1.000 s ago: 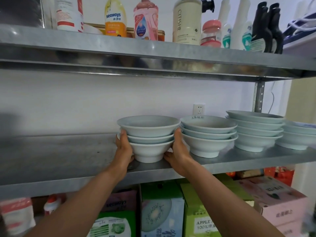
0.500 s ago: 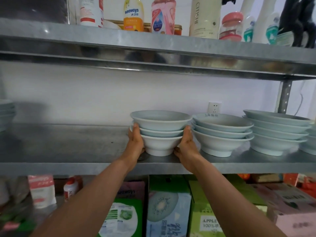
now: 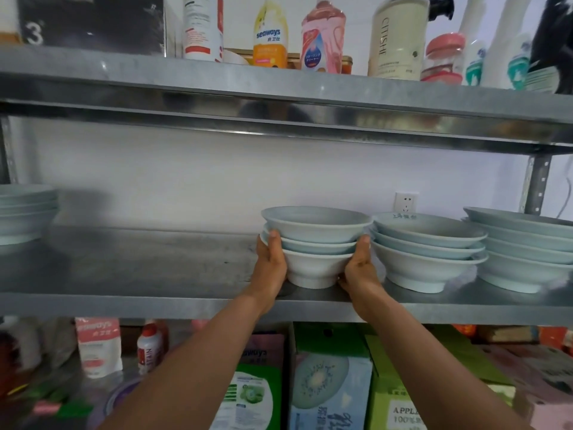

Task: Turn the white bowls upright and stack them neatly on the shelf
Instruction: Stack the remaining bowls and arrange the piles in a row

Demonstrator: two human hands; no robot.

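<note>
White bowls, three of them nested upright, make the stack (image 3: 316,246) I have between both hands, and I place everything else from that stack. It sits on the grey metal shelf (image 3: 139,268), close to the front edge. Its foot looks down on the metal, though I cannot tell whether the full weight is there.

My left hand (image 3: 269,262) is cupped against the stack's left side, with the thumb lying up along the rims of the two lower bowls. My right hand (image 3: 359,268) mirrors it on the right side, thumb tip just under the top bowl's rim. On both hands the other fingers curl round behind the bowls, so I see only that they wrap the stack, not how they lie.

Just right of the stack stands a second stack of upright bowls (image 3: 428,252). The two top rims are very near, and I cannot tell if they touch. Further right of it is a third stack (image 3: 524,252), cut by the frame edge. Well to the left of my stack, across bare metal, more bowls (image 3: 24,212) show, blurred, at the frame's edge.

Behind and to the right of the stack a wall socket (image 3: 406,202) is on the white wall. Above it runs the upper shelf (image 3: 279,94), carrying a yellow bottle (image 3: 270,35), a pink bottle (image 3: 322,38) and a cream pump bottle (image 3: 397,41). Below the stack, under the shelf, stand a kiwi-printed box (image 3: 328,383) and a green box (image 3: 400,392).
</note>
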